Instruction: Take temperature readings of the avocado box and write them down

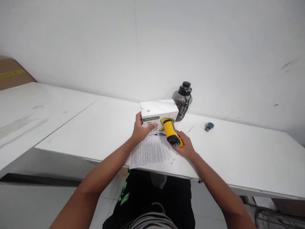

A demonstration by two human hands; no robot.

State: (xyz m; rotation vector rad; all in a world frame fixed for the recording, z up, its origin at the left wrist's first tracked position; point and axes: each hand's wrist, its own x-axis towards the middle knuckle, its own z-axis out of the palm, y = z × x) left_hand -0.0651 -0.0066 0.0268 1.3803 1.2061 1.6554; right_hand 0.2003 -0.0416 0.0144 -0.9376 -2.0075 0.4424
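My left hand (142, 127) grips the left end of a white printed box (160, 109), thumb on its front face and fingers round the side. The box has a green band and an avocado picture, and is held above the table. My right hand (184, 143) is wrapped round the handle of a yellow and black handheld barcode scanner (172, 133). The scanner's head is right at the front of the box, covering part of its print. Below them lies a densely written sheet of paper (150, 152), with a blue pen (160, 134) at its top edge.
A grey bottle with a black cap (183, 100) stands behind the box, close to the wall. To the right a small dark blue object, perhaps a watch (209, 127), lies on the white table (243, 152). A cardboard box (14, 73) sits at the far left.
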